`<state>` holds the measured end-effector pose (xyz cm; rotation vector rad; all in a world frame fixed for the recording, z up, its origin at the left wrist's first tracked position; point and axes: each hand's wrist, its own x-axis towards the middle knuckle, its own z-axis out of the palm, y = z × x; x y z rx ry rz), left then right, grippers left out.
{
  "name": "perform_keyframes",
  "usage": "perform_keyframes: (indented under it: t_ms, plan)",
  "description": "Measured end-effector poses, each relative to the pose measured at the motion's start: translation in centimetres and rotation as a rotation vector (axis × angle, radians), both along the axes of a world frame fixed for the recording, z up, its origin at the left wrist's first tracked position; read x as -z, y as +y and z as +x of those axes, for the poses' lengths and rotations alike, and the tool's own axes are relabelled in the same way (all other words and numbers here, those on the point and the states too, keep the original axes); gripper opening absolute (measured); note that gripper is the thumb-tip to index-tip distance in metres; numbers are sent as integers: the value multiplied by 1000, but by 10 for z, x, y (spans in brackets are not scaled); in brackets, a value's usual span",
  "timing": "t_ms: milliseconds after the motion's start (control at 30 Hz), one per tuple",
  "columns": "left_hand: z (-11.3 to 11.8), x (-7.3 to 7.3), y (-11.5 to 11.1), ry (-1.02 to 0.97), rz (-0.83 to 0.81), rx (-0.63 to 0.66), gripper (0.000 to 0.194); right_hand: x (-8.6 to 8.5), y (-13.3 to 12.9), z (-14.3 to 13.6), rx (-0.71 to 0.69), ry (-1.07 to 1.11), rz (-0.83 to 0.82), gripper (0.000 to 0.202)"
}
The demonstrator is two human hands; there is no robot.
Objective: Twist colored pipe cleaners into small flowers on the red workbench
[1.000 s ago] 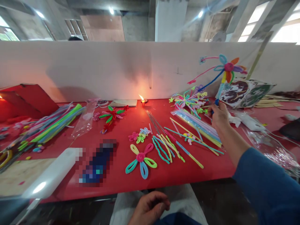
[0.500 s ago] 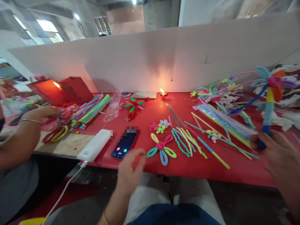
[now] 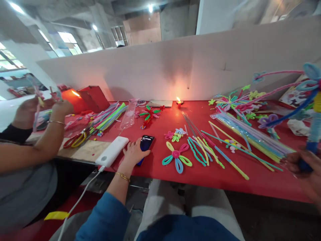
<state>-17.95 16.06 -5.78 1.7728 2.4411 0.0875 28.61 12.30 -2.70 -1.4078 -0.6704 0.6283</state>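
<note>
Phone (image 3: 149, 142) lies by bench's (image 3: 200, 175) near edge. Left hand (image 3: 132, 154) draped over it, thumb and fingers spread; can't tell if clamped. Right hand (image 3: 306, 163) wrapped round pipe-cleaner flower's (image 3: 311, 80) stem. Looks like phone-grab step; lift would call for squeezing sides, imo.

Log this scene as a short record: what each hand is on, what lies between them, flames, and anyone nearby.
Left hand: spread over the phone; firmness of grip unclear
Right hand: closed on the blue stem end of a fuzzy flower, partly out of frame
Between hands: a flat five-petal flower; a clear-wrapped bundle of pastel sticks
Flames: one on the red candle, another by the red panels
Nearby: a co-worker's hand, raised at left
</note>
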Motion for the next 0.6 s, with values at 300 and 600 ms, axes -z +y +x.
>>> perform_keyframes:
  t_ms: [300,600]
  plan:
    - [1,-1,3,4,43,-5,77,-4,-8,-4,-47,155,20,21]
    - [3,-4,0,-51,23,-11,78,-3,-16,-15,-83,117,-16,42]
